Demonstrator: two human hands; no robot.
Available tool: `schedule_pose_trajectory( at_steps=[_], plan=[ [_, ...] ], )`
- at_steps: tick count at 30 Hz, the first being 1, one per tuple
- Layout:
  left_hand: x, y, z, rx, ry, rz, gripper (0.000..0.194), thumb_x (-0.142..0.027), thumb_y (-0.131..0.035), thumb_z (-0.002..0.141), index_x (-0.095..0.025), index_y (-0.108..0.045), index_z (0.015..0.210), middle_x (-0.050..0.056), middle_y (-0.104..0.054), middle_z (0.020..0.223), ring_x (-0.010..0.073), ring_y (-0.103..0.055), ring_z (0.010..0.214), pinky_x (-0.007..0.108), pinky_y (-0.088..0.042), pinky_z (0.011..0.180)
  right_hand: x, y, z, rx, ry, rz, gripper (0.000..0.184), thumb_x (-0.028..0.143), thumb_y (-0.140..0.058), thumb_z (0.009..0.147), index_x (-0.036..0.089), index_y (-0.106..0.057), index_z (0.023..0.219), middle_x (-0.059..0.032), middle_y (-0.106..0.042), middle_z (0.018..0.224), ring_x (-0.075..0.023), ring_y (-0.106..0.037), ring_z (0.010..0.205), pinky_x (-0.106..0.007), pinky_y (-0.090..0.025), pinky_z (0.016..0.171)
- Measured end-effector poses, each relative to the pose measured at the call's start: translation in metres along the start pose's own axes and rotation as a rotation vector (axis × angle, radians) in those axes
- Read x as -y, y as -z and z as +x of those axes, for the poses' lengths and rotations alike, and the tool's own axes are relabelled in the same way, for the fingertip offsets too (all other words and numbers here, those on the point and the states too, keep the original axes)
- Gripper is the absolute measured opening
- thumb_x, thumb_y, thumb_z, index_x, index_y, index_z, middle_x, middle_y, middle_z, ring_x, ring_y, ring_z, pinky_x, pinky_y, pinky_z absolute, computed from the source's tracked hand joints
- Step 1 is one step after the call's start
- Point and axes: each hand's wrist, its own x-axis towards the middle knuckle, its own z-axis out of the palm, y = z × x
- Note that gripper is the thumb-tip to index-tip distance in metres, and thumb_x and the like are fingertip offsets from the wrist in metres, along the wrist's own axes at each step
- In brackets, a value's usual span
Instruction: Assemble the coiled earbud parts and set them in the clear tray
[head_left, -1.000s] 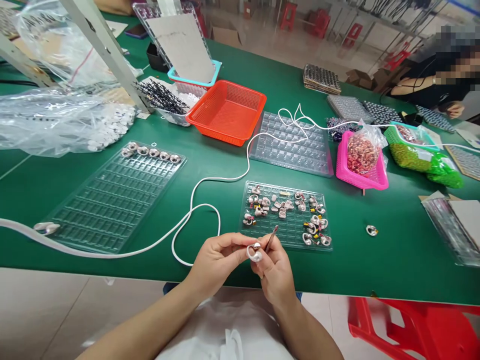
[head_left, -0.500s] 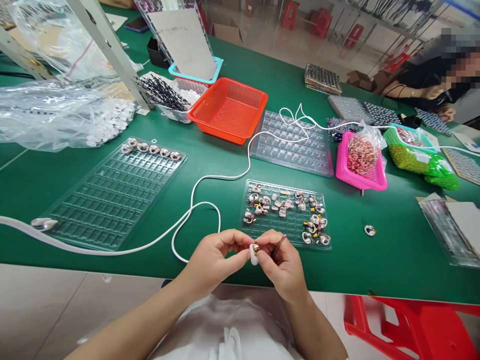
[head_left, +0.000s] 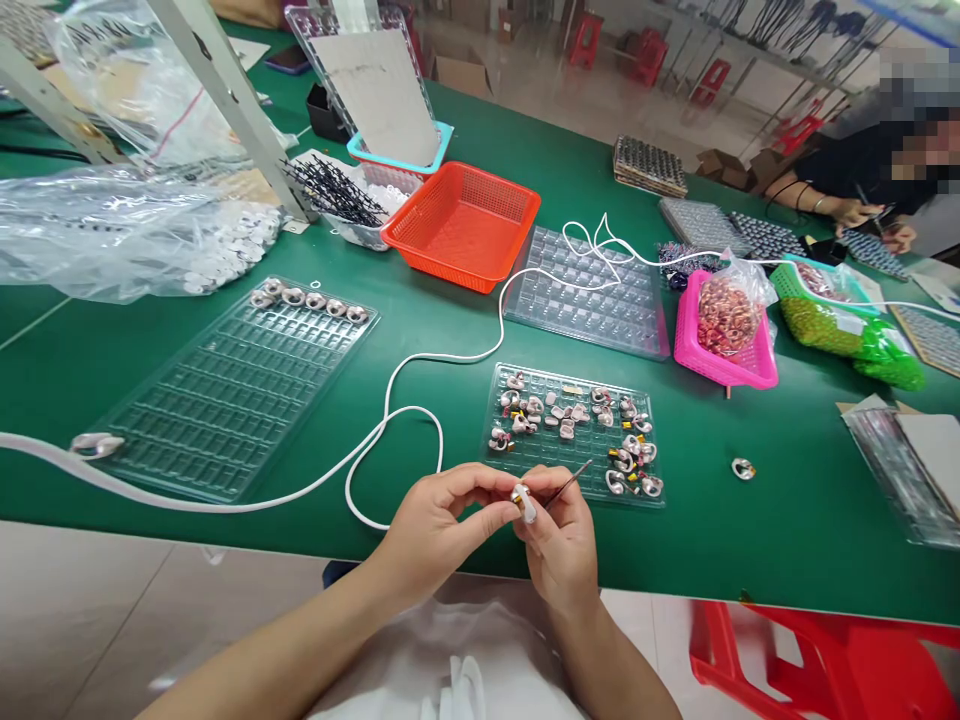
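My left hand (head_left: 442, 525) and my right hand (head_left: 561, 545) meet above the table's front edge. Between their fingertips is a small white and silver curved casing (head_left: 527, 507) with a bit of gold-coloured strip, pinched from both sides. A thin dark pointed tool (head_left: 576, 475), perhaps tweezers, also sticks out of my right hand, tip toward the upper right. Just beyond the hands lies a clear plastic tray (head_left: 559, 458) with many similar white parts, some with yellow and red bits. A single loose casing (head_left: 743, 469) rests on the green table to the right.
At left, a clear tray (head_left: 217, 400) holds a row of casings (head_left: 315, 301). A white cable (head_left: 420, 356) winds across the table. Farther back stand a red basket (head_left: 461, 230) and a pink basket (head_left: 750, 365). A co-worker's hands (head_left: 862, 212) are at far right; a red stool (head_left: 825, 650) is below.
The casing has been turned between my fingers and shifted slightly right. The dark tool now points out farther to the upper right. The co-worker's hands have moved lower.
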Motion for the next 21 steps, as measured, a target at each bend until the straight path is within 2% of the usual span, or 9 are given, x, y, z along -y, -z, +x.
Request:
schedule_pose_trajectory(
  at_steps=[6,11,14,16,19,21],
  plan=[
    [0.003,-0.004,0.0,-0.009,0.05,-0.096,0.013,-0.028,-0.078,0.079,-0.019,-0.077,0.088,0.007,-0.076,0.088,0.0217,-0.07,0.082,0.031,-0.058,0.078,-0.006,-0.006,-0.003,-0.031,0.055,0.033,0.022,0.038,-0.08,0.08,0.024,-0.065,0.09,0.0007,-0.054,0.083,-0.0109,-0.05,0.063,-0.022,-0.039,0.053],
    [-0.002,-0.002,0.001,-0.005,0.105,-0.156,0.012,-0.028,-0.078,0.078,-0.017,-0.075,0.084,0.004,-0.074,0.081,0.0187,-0.069,0.077,0.027,-0.057,0.074,-0.004,0.006,-0.005,0.062,0.092,-0.081,0.008,0.031,-0.068,0.092,0.025,-0.068,0.097,-0.0005,-0.053,0.086,-0.0115,-0.048,0.064,-0.024,-0.035,0.054],
    [-0.003,0.001,0.003,-0.002,0.159,-0.17,0.008,-0.025,-0.077,0.079,-0.017,-0.074,0.08,0.002,-0.073,0.074,0.0159,-0.067,0.072,0.025,-0.055,0.071,0.008,0.018,-0.008,0.102,0.152,-0.22,0.022,0.032,-0.051,0.102,0.025,-0.071,0.097,-0.002,-0.052,0.086,-0.0124,-0.047,0.065,-0.028,-0.037,0.058],
    [0.001,0.004,0.005,-0.005,0.186,-0.197,0.006,-0.023,-0.076,0.079,-0.018,-0.073,0.08,0.002,-0.074,0.074,0.0151,-0.066,0.071,0.024,-0.053,0.07,0.016,0.026,-0.012,0.125,0.222,-0.361,0.03,0.034,-0.044,0.104,0.025,-0.072,0.099,-0.005,-0.055,0.092,-0.0168,-0.054,0.077,-0.031,-0.043,0.066],
    [0.008,0.007,0.007,-0.016,0.231,-0.246,0.011,-0.021,-0.077,0.079,-0.019,-0.075,0.089,0.002,-0.075,0.077,0.0154,-0.066,0.073,0.025,-0.052,0.071,0.021,0.038,-0.015,0.181,0.283,-0.619,0.029,0.034,-0.044,0.104,0.028,-0.072,0.108,-0.0088,-0.058,0.108,-0.0247,-0.056,0.102,-0.039,-0.047,0.082],
    [0.012,0.008,0.008,-0.018,0.259,-0.27,0.015,-0.021,-0.076,0.079,-0.019,-0.076,0.094,0.003,-0.075,0.077,0.0153,-0.066,0.072,0.025,-0.052,0.072,0.023,0.045,-0.016,0.215,0.274,-0.798,0.027,0.032,-0.048,0.102,0.03,-0.071,0.115,-0.0092,-0.057,0.111,-0.0259,-0.056,0.104,-0.04,-0.049,0.085]
  ],
)
